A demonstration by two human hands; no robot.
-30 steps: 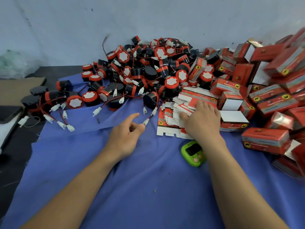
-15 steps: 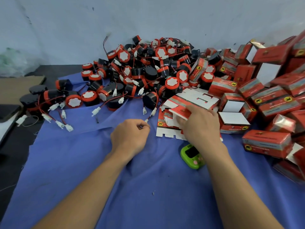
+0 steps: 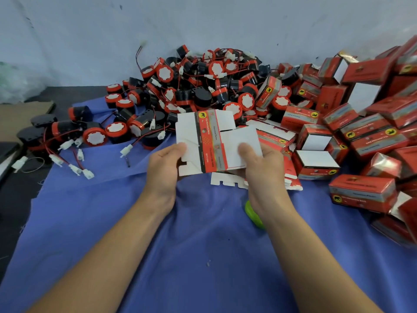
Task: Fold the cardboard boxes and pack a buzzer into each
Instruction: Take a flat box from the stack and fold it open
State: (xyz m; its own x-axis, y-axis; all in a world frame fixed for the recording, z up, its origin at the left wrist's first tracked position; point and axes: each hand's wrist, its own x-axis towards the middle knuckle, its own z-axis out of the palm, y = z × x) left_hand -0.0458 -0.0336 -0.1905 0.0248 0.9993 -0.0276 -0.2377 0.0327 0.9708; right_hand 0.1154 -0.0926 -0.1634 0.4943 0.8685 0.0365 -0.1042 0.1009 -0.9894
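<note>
Head view: both hands hold one flat blank (image 3: 209, 143) just in front of the buzzer pile (image 3: 203, 86), raised off the cloth (image 3: 203, 245), its printed red strip running down the middle. The left hand (image 3: 164, 170) pinches the blank's left edge, thumb on top, and the right hand (image 3: 264, 168) pinches a white flap on its right side, the two hands apart. Right of the pile lie a stack (image 3: 275, 136) of blanks and folded red boxes (image 3: 361, 132); in front of it a green gadget (image 3: 253, 214) peeks from under the right wrist.
</note>
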